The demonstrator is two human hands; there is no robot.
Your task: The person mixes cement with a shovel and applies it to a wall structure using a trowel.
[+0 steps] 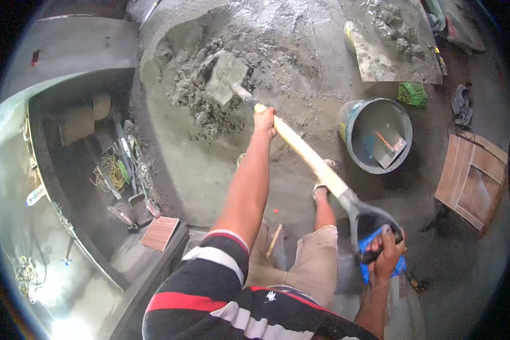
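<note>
My left hand is wrapped round the pale wooden shaft of a shovel, near its metal socket. The shovel's mortar-coated blade lies in a heap of wet grey mortar at the upper middle. My right hand grips the D-shaped handle at the lower right, with a blue object just behind it. Between the shaft and the right side stands a large bucket holding cloudy water and a trowel.
A mortar-smeared board lies upper right, above a green brush. Wood-look panels are at the right. On the left, a recessed area holds coiled cords and long tools, beside a ledge with a tile and a bottle.
</note>
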